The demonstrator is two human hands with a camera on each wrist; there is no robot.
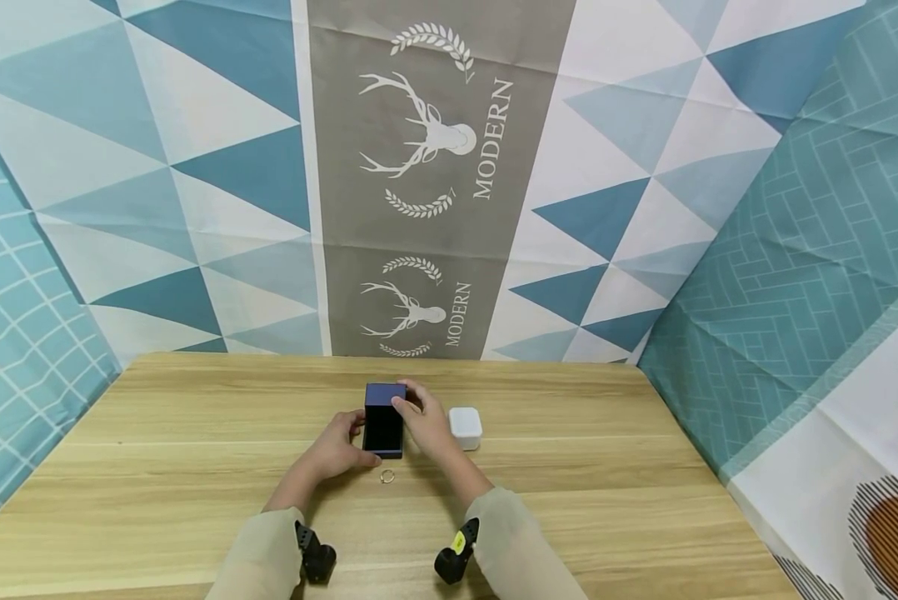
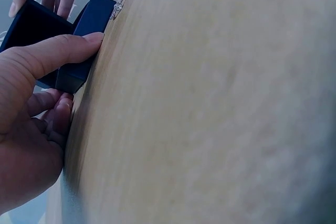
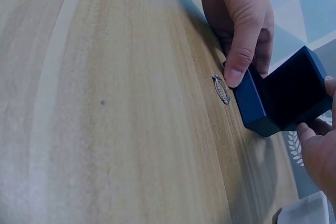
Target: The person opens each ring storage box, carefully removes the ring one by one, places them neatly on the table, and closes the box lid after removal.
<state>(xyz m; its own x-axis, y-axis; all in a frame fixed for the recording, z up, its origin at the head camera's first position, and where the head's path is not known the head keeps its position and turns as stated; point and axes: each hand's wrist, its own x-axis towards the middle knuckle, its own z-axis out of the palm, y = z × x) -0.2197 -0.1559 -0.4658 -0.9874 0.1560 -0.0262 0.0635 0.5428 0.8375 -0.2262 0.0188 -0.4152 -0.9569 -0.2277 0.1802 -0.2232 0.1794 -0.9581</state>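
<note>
A dark blue ring box (image 1: 385,394) stands on the wooden table with its lid raised, its black inside facing me. My left hand (image 1: 335,450) grips the base from the left; in the left wrist view its thumb (image 2: 79,48) lies along the front wall. On the other side, my right hand (image 1: 428,427) holds the lid by its right edge, and the right wrist view shows those fingers (image 3: 317,150) at the lid. Just in front of the box, touching neither hand, lies a ring (image 1: 387,477) set with small sparkling stones (image 3: 222,92).
A small white box (image 1: 465,427) with rounded corners stands right of the ring box, close to my right forearm. Behind the wooden table (image 1: 614,492) hangs a patterned cloth (image 1: 254,167); more cloth borders both sides.
</note>
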